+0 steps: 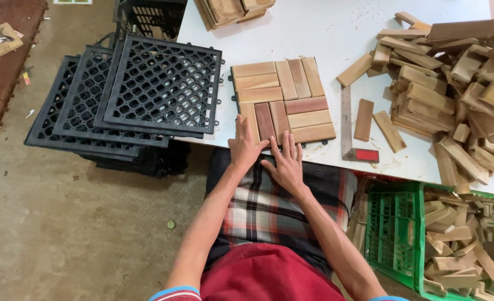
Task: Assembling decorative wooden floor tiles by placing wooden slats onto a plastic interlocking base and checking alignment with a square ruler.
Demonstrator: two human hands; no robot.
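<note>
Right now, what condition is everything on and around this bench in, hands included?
Left hand: flat, pressing the tile's near edge.
Right hand: flat, fingers spread on the near slats.
Wooden slat tile: all slats in place, lying flat on the table.
Black plastic grids: empty, stacked, fanned askew.
Loose wood slats: heaped unsorted.
Green crate: part filled with slats.
Metal square: lying flat.

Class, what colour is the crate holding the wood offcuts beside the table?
Green; the crate shows best in the head view, at lower right, filled with pale wood offcuts.
</note>
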